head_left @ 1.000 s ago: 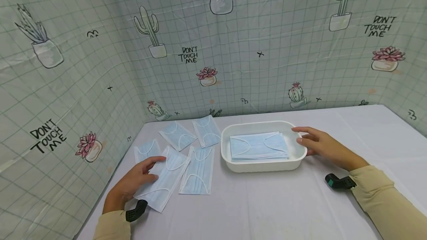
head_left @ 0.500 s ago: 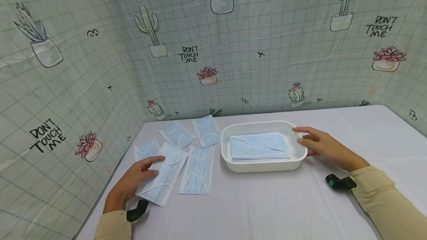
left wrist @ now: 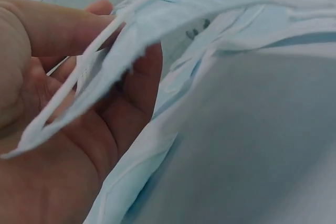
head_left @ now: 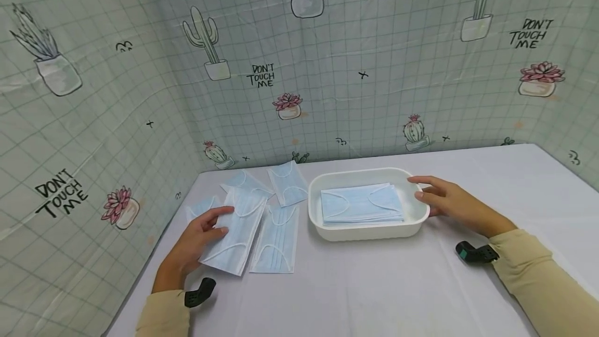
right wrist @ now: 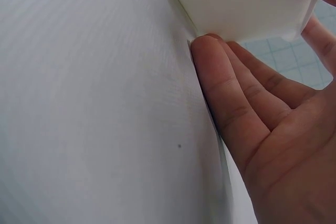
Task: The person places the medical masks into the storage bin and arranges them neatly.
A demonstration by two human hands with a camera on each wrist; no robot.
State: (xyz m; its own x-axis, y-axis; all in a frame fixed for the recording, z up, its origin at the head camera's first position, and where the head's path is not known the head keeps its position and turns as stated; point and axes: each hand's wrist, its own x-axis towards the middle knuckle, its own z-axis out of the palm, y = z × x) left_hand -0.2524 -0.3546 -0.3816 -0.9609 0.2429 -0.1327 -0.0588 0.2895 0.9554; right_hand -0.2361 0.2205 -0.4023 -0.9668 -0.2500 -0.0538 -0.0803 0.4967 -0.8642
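Left of white tray (head_left: 365, 234), left hand (head_left: 194, 241) pinches face mask (head_left: 238, 229) between thumb and fingers, bowed over loose masks (head_left: 276, 243); right hand (head_left: 449, 204) grips tray's right end, mask stack (head_left: 362, 206) inside. Risk: ear loops (left wrist: 58, 98) could snag loose masks, drag them; limp mask could fold if pinch slackens.

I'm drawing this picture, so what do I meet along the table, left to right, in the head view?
Left hand, the face mask it holds, nearest flat mask, white tub, right hand.
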